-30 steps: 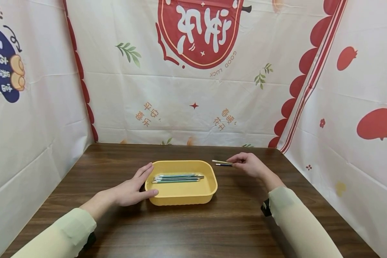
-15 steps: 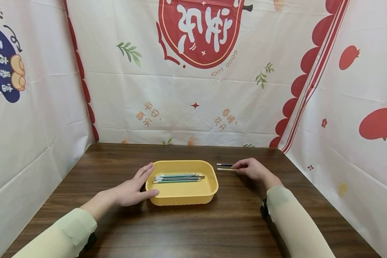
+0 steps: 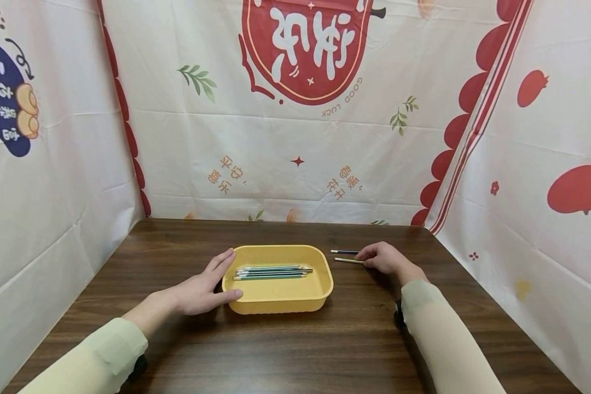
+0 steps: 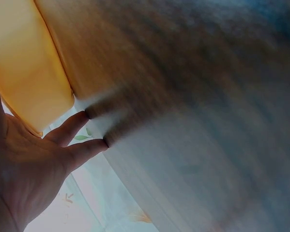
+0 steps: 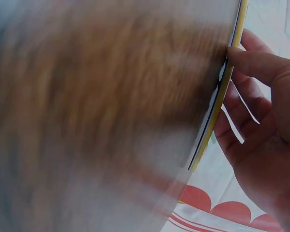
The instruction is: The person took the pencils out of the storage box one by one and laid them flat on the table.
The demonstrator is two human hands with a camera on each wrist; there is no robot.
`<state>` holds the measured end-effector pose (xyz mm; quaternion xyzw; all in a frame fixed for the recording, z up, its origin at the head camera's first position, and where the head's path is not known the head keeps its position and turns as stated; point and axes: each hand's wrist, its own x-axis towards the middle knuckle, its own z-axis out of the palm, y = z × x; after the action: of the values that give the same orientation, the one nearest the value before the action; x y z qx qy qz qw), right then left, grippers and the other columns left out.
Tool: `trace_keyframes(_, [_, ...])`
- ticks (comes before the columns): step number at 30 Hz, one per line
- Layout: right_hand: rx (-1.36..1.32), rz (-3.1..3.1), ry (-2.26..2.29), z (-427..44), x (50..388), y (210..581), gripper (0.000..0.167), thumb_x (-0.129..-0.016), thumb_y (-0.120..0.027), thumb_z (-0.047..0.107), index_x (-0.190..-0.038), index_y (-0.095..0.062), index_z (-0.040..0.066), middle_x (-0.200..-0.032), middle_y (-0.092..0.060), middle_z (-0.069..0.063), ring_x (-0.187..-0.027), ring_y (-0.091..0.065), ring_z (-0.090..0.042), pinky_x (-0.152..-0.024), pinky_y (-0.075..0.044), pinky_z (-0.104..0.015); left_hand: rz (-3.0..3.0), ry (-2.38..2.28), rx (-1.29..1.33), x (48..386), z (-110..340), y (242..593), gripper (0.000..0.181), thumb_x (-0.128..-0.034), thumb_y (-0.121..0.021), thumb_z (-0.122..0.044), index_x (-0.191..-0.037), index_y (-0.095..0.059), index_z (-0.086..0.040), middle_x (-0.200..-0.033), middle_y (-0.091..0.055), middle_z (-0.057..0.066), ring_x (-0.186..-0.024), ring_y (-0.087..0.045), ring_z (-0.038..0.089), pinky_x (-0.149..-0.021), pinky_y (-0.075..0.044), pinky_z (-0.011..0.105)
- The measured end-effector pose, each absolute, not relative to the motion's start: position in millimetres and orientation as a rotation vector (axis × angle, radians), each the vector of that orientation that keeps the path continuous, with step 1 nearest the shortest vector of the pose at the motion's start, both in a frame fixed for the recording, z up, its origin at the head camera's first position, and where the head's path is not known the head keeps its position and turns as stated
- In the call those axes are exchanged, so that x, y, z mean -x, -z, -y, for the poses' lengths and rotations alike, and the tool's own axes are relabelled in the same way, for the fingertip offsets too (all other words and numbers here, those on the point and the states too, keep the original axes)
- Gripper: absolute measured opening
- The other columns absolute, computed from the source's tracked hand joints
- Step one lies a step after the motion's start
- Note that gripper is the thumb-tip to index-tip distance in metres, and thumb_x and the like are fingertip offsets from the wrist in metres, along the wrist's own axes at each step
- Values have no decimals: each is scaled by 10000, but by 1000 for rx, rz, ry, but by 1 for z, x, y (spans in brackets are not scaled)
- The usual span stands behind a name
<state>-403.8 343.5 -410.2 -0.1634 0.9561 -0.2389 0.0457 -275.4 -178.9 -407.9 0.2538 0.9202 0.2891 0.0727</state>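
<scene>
My left hand [image 3: 202, 287] rests on the left side of a yellow plastic tray [image 3: 278, 306], its fingers straight and spread at the rim; the left wrist view shows the same hand [image 4: 33, 164] beside the tray wall [image 4: 33, 63]. Several green and dark pencils [image 3: 271, 272] lie side by side in the tray. Right of the tray, my right hand [image 3: 386, 258] pinches a yellow pencil [image 3: 348, 261] between thumb and fingers, low over the table. A dark pencil [image 3: 343, 251] lies just behind it, its right end hidden by the fingers. In the right wrist view the yellow pencil [image 5: 217, 113] covers part of the dark one.
The dark brown wooden table [image 3: 295, 350] extends in front of the tray and to both sides. Printed white cloth [image 3: 295, 137] hangs along the table's back and both sides.
My right hand has come down and slightly nearer. The yellow pencil has passed from behind the dark pencil to in front of it. My left hand and the tray stay put.
</scene>
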Motion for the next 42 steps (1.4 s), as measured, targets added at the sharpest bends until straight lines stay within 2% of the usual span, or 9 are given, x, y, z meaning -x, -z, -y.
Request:
trace_keyframes(15, [538,-2970,669,-331,414,414,254,-985,-669,-31,-1141,-848,59,-1107,-834,-104,-1011,-697,-203,-976,-578,-473,-2767,-861,-764,274,178,406,1012,-1075,-614,-616,-1780,-96,-107,-1861,-16,125,-1592,-401,469,-1238,-392,677])
trace_keyframes(42, [524,-2990,674,-331,412,413,263,-990,-665,-54,-1162,-837,46,-1109,-827,-129,-1028,-706,-236,-1012,-571,-527,-2762,-868,-744,275,178,407,1021,-1066,-617,-634,-1783,-95,-131,-1864,-10,112,-1595,-394,478,-1241,-379,695])
